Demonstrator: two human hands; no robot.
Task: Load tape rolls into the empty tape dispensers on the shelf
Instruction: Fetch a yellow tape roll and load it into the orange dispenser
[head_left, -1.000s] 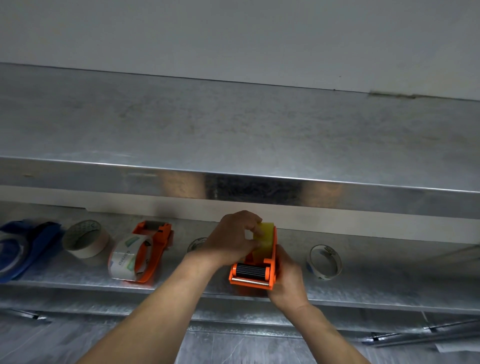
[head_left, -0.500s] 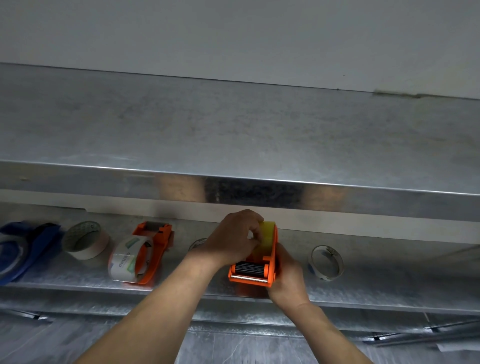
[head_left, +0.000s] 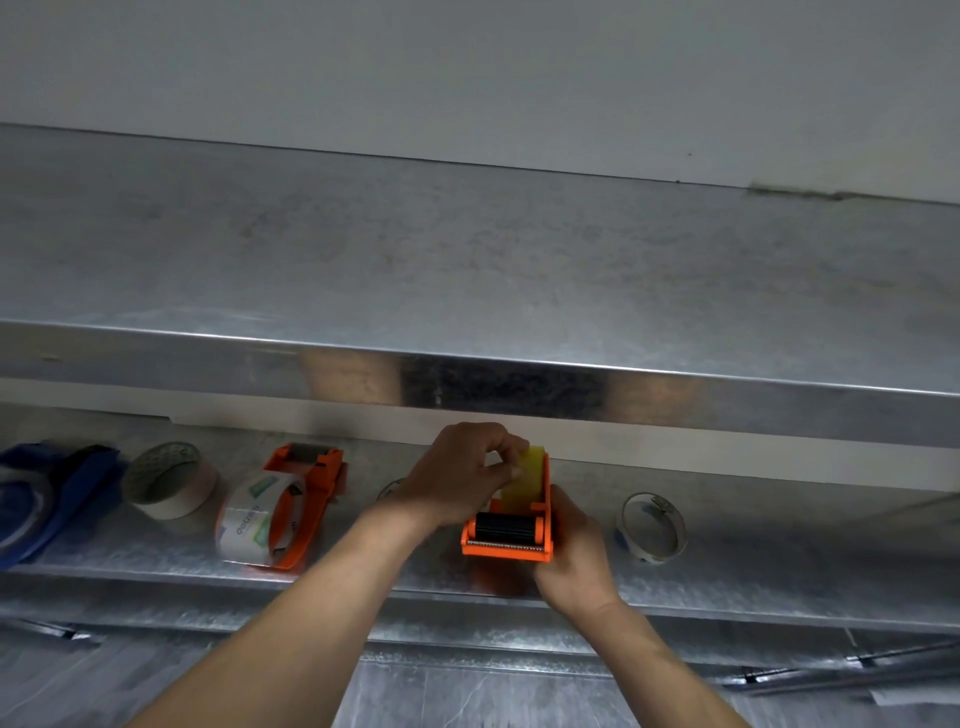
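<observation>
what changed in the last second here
Nothing clear. The left hand still pinches the yellow roll in the dispenser, and the right hand still holds that dispenser. Nothing was taken or let go. The second dispenser lies as before.

Gripping orange dispenser (head_left: 506, 540) from its right with right hand (head_left: 574, 561), pinching yellow tape roll (head_left: 527, 478) atop the dispenser with left hand (head_left: 462, 475).

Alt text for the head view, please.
The left hand pinches a yellow roll in an orange dispenser on a metal shelf, while the right hand grips its side. A second, loaded dispenser lies to its left.
</observation>
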